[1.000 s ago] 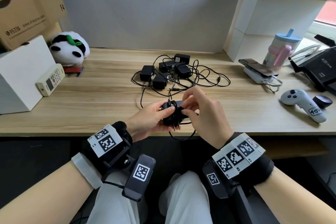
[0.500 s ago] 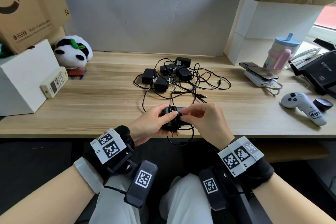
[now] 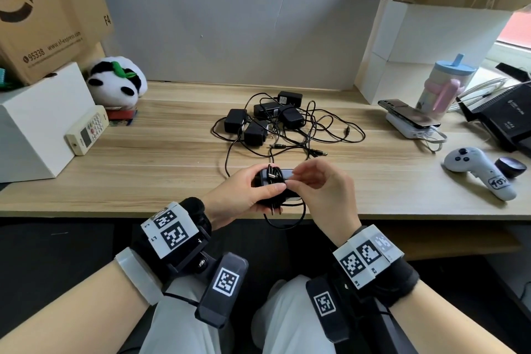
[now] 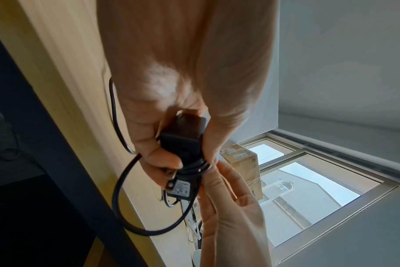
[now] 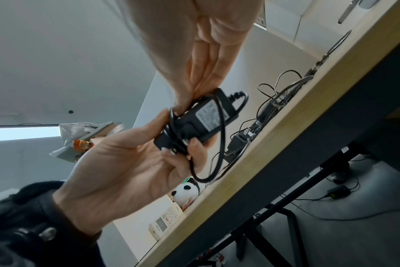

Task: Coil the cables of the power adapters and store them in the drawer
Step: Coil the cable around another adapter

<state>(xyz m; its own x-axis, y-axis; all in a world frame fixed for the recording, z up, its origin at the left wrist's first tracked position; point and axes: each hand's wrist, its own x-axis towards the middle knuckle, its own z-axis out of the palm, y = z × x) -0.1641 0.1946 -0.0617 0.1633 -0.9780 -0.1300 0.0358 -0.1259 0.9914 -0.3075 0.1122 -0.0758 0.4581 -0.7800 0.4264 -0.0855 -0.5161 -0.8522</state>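
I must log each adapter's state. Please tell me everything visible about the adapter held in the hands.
The held adapter is a black, plastic-looking block with a pale printed label. Its thin black cable is wound several turns around the body; one loose loop hangs below the desk edge. The left hand holds the body, and the right hand pinches the cable.

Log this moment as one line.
left hand: grips adapter | right hand: pinches cable, loop loose | pile: uncoiled
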